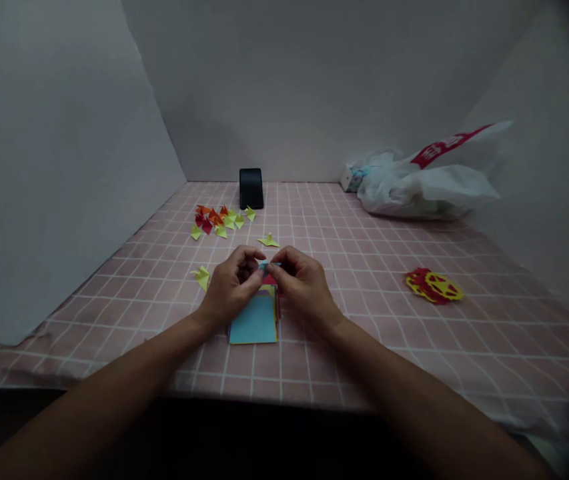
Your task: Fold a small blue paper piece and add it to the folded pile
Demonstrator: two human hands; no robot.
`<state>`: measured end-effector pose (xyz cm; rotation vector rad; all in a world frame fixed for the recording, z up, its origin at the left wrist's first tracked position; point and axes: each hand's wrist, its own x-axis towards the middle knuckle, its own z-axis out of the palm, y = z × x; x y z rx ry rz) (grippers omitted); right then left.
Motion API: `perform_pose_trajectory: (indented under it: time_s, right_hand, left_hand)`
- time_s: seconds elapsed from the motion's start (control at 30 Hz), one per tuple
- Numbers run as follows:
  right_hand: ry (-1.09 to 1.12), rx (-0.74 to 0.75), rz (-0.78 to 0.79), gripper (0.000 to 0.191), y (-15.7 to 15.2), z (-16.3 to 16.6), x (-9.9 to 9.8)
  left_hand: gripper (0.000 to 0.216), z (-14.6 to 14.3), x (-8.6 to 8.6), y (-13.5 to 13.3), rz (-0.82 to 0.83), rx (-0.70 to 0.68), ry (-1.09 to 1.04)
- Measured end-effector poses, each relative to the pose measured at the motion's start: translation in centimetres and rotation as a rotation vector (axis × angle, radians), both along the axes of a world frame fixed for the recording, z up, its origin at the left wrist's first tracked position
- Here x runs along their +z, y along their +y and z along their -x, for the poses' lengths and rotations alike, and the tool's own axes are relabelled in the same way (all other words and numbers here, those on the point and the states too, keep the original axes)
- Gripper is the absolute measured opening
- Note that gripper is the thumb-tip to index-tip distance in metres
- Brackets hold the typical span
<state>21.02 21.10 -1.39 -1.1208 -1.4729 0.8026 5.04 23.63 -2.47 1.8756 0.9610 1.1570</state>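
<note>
Between my fingertips is a small folded piece of blue paper [264,266], partly hidden by the fingers. My left hand [234,283] pinches its left side, thumb toward me. The right end is pinched between thumb and fingers of my right hand [305,283]. Just below both hands lies a stack of square coloured paper [253,321] with a light blue sheet on top; other colours show at its edges. A yellow folded paper crane [269,240] sits beyond my fingertips. Another yellow folded piece [201,277] rests left of my left hand.
Several red, orange and yellow folded cranes [217,219] cluster at the back left. Behind them a black phone-like object [251,189] leans upright. A white plastic bag [424,190] lies back right, and red and yellow cut-out shapes [434,286] lie on the right of the checked cloth [364,267].
</note>
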Motion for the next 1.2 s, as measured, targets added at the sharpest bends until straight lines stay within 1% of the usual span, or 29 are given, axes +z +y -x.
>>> perform_pose_trajectory:
  time_s: [0.13,0.23,0.37,0.53,0.77,0.9,0.97,1.07,1.2]
  right_hand:
    - [0.026,-0.047,-0.007,0.012,-0.16,0.01,-0.07]
    - [0.008,-0.055,0.001,0.014,-0.21,-0.01,0.03]
    - [-0.005,-0.05,0.029,0.018,-0.16,-0.02,0.14]
    - [0.023,-0.019,0.042,0.018,-0.1,0.02,0.19]
    - [-0.026,-0.015,0.043,0.015,-0.01,0.05,0.12]
    - [-0.025,0.025,0.062,0.018,0.06,0.05,-0.07]
    - [-0.011,0.036,0.068,0.019,0.04,0.04,-0.07]
    - [0.015,0.042,0.067,0.018,0.0,0.02,0.02]
    - [-0.004,0.058,0.095,0.019,-0.07,0.03,0.1]
  left_hand:
    - [0.03,0.02,0.27,-0.11,0.078,0.009,-0.039]
    - [0.026,-0.12,0.38,-0.17,0.13,0.02,-0.095]
    - [0.022,-0.24,0.52,-0.18,0.108,0.044,-0.141]
    - [0.018,-0.1,0.68,-0.05,0.133,0.036,-0.144]
    - [0.013,-0.25,0.81,-0.11,0.085,0.109,-0.137]
    - [0.014,-0.22,0.72,-0.09,0.081,0.126,-0.139]
    - [0.015,-0.15,0.61,-0.04,0.096,0.11,-0.13]
    - [0.02,-0.1,0.45,0.01,0.155,0.051,-0.119]
    - [0.022,-0.19,0.41,0.0,0.225,0.022,-0.203]
